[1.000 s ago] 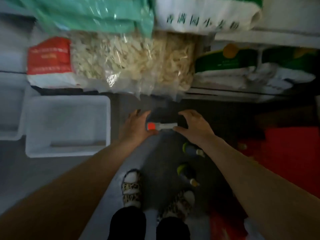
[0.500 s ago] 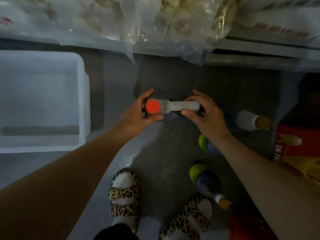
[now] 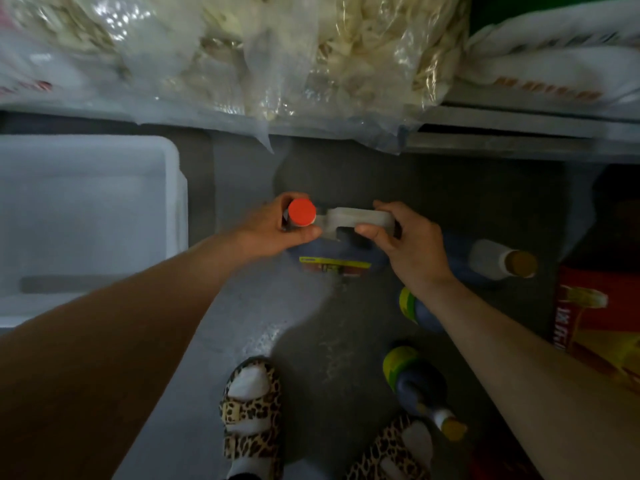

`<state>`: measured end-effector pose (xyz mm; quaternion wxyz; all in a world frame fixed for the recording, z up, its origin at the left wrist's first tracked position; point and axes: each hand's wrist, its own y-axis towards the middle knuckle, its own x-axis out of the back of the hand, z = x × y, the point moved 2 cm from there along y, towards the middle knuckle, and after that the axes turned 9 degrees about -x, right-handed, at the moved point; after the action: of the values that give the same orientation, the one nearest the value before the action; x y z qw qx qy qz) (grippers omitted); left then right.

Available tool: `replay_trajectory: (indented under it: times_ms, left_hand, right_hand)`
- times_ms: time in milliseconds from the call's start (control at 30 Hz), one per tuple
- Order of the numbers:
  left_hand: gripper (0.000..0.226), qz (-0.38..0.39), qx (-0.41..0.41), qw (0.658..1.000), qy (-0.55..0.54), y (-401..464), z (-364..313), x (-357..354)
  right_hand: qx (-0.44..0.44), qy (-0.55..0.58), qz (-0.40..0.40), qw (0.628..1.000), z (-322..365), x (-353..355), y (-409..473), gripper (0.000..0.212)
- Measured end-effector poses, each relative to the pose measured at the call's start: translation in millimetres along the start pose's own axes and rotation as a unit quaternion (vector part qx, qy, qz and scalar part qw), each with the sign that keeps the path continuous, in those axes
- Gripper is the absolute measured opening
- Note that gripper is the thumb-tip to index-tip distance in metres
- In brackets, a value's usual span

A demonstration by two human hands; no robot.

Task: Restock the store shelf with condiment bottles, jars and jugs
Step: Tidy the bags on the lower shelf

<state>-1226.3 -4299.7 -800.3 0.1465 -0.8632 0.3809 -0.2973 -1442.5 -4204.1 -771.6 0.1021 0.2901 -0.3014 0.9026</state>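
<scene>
Gripping the neck just under the red cap (image 3: 302, 212), the left hand (image 3: 277, 230) has its thumb and fingers curled round the top of a jug (image 3: 341, 247), while the right hand (image 3: 403, 237) pinches the pale carrying handle (image 3: 360, 218) between thumb and fingers. Both hands therefore hold the same jug, seen from above, its dark body and yellow label (image 3: 334, 265) showing below the handle. It sits over the grey floor (image 3: 263, 306), in front of the lower shelf edge (image 3: 502, 142); whether its base rests on the floor cannot be told.

Around it, more stock waits on the floor: a white bottle with a gold cap (image 3: 498, 263) lying to the right, two dark bottles with green-yellow labels (image 3: 412, 379) nearer the leopard-print sandals (image 3: 251, 410), and a red carton (image 3: 595, 327) at the right edge. A white plastic tub (image 3: 86, 223) stands to the left. Bags of dried goods (image 3: 311, 57) overhang the shelf above.

This looks like the pick-up step for one jug. Next, it probably needs carrying upright by handle and neck to a free shelf spot, clear of the hanging bags.
</scene>
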Motion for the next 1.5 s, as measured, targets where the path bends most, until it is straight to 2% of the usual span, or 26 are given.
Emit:
replay_trajectory:
  times_ms: [167,233,300,400,500,633,733,867,1000,1100,1167,1233,1333,1500]
  left_hand:
    - [0.104,0.038,0.028,0.999,0.016,-34,-23,12]
    - [0.096,0.045,0.036,0.998,0.009,-53,-47,17]
    - [0.077,0.058,0.044,0.997,0.000,-73,-76,23]
    - [0.054,0.066,0.050,0.997,-0.005,-101,-129,38]
    - [0.054,0.080,0.047,0.996,-0.005,-132,-191,61]
    - [0.068,0.094,0.043,0.995,-0.018,-177,-286,102]
    - [0.084,0.090,0.011,0.996,-0.002,-213,-360,136]
    - [0.058,0.087,-0.072,0.992,0.065,-251,-468,183]
    - [0.073,0.056,-0.150,0.983,0.084,-278,-577,218]
    - [0.062,0.019,-0.195,0.976,0.094,-290,-652,236]
    - [0.080,0.000,-0.233,0.969,0.088,-293,-699,244]
    - [0.094,-0.028,-0.267,0.958,0.097,-286,-741,248]
    - [0.079,-0.050,-0.310,0.945,0.087,-279,-806,253]
    - [0.033,-0.112,-0.358,0.923,0.086,-254,-924,249]
  right_hand:
    - [-0.016,-0.049,0.011,0.999,23,28,-33,0.053]
    - [-0.016,-0.068,0.013,0.997,36,45,-52,0.058]
    - [-0.029,-0.072,0.021,0.997,54,67,-74,0.065]
    - [-0.045,-0.071,0.022,0.996,89,108,-113,0.064]
    - [-0.050,-0.094,0.012,0.994,132,154,-152,0.056]
    - [-0.035,-0.104,-0.027,0.994,198,223,-209,0.053]
    - [0.004,-0.123,-0.058,0.991,251,279,-257,0.046]
    - [0.017,-0.107,-0.135,0.985,316,357,-313,0.044]
    - [0.036,-0.060,-0.226,0.972,370,434,-357,0.046]
    - [0.034,-0.059,-0.278,0.958,402,492,-371,0.051]
    - [0.056,-0.038,-0.307,0.949,421,533,-374,0.058]
    - [0.076,-0.040,-0.330,0.940,437,576,-378,0.051]
    - [0.120,-0.043,-0.338,0.932,460,643,-378,0.044]
    - [0.190,-0.054,-0.347,0.917,486,770,-366,0.043]
